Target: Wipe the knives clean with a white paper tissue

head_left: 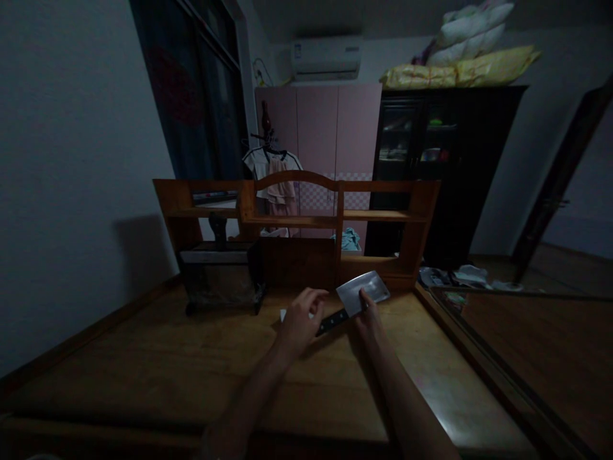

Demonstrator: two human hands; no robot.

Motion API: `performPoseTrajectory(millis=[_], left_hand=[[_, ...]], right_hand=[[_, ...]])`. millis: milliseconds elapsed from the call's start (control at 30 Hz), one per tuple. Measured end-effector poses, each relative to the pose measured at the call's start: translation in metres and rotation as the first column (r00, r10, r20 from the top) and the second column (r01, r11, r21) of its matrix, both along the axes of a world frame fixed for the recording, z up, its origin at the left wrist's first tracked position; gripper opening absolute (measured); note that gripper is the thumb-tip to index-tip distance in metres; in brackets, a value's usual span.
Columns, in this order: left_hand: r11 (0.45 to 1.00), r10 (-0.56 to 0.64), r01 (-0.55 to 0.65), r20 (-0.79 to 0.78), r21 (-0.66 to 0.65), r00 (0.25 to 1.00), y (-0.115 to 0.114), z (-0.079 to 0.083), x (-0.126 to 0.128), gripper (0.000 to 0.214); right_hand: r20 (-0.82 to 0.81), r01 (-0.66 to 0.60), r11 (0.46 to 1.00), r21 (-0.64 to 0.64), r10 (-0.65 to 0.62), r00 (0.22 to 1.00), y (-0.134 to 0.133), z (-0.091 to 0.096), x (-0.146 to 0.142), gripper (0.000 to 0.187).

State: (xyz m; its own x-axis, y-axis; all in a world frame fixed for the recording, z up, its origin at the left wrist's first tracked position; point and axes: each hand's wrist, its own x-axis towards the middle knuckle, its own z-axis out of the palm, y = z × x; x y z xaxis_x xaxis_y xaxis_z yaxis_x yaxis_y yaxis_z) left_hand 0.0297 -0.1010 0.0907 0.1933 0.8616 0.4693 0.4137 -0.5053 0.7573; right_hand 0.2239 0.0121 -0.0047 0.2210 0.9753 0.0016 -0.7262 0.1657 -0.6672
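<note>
A cleaver [363, 295] with a broad metal blade and a black riveted handle is tilted over the wooden tabletop. My right hand [368, 317] pinches the blade near its handle end, with the thumb lying on the flat side. By the butt of the handle is my left hand [301, 317], its fingers loosely bent and apart from the thumb. The handle's end passes behind the left thumb, and no fingers wrap round it. Something small and white [283, 315] shows beside the left hand; most of it is hidden.
The wooden tabletop [201, 370] carries a low shelf unit [297, 222] along its back. At the back left stands a dark, box-like thing [220, 284] with a black handle on top. A raised wooden edge [472, 351] runs down the right side. Wardrobes [318, 128] stand beyond.
</note>
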Motion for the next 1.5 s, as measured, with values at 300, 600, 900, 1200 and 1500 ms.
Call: performPoseTrajectory(millis=[300, 600, 900, 1200, 1500], left_hand=[[0.989, 0.140, -0.143, -0.583, 0.042, 0.800, 0.091, -0.082, -0.038, 0.031], [0.981, 0.185, -0.184, -0.013, 0.058, 0.983, 0.106, -0.059, -0.023, 0.036], [0.864, -0.387, 0.483, -0.428, 0.139, 0.817, 0.057, -0.057, 0.000, 0.024], [0.950, -0.217, 0.284, -0.385, 0.127, 0.897, 0.070, -0.077, 0.000, 0.051], [0.880, -0.213, 0.392, -0.515, 0.267, 0.830, 0.076, -0.082, -0.005, 0.047]], right_hand=[[-0.130, 0.040, 0.999, -0.024, -0.042, 0.991, -0.002, -0.001, 0.005, 0.024], [-0.163, 0.041, 0.996, -0.081, -0.054, 0.985, 0.003, -0.008, 0.000, 0.020], [-0.166, -0.147, 0.977, -0.154, 0.121, 0.979, -0.006, -0.005, -0.010, 0.027], [-0.184, -0.123, 0.985, -0.117, 0.100, 0.978, -0.010, 0.002, -0.015, 0.021], [-0.205, -0.141, 0.985, -0.095, 0.119, 0.972, -0.007, -0.004, -0.018, 0.018]])
